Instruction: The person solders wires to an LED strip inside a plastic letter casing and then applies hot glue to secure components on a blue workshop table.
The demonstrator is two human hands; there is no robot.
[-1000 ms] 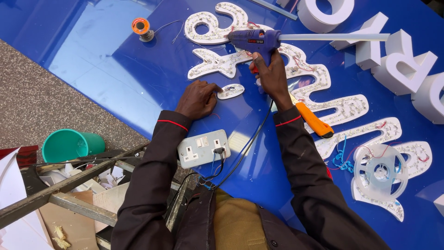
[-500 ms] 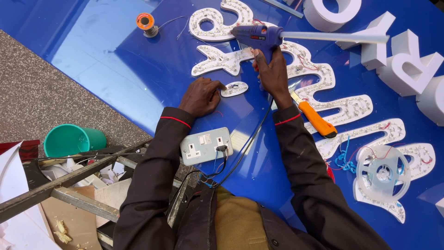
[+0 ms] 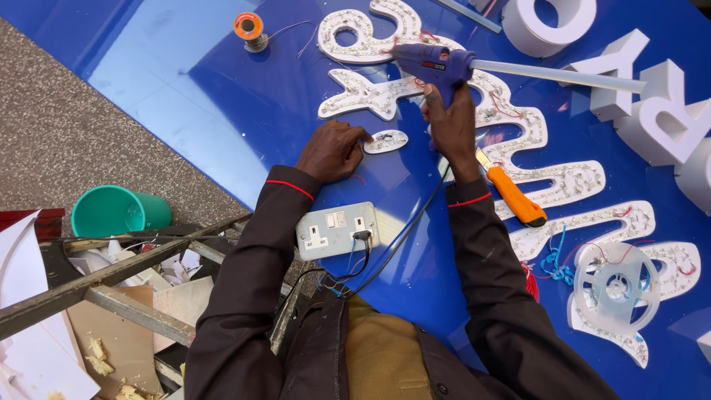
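A grey double wall socket (image 3: 337,230) with one black plug is lying nearest on the glossy blue sign panel (image 3: 222,96). Beyond it, the left hand (image 3: 331,151) is pressing fingertips, grip loosely curled, against a small white oval cut-out piece (image 3: 386,141). The right hand (image 3: 452,126) is gripping a blue glue gun (image 3: 433,65) above it.

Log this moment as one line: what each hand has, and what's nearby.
left hand: pressing small white oval piece | right hand: gripping blue glue gun | nearby: orange utility knife, socket box

Head camera looks steeply down, close over the blue sign panel (image 3: 222,111).
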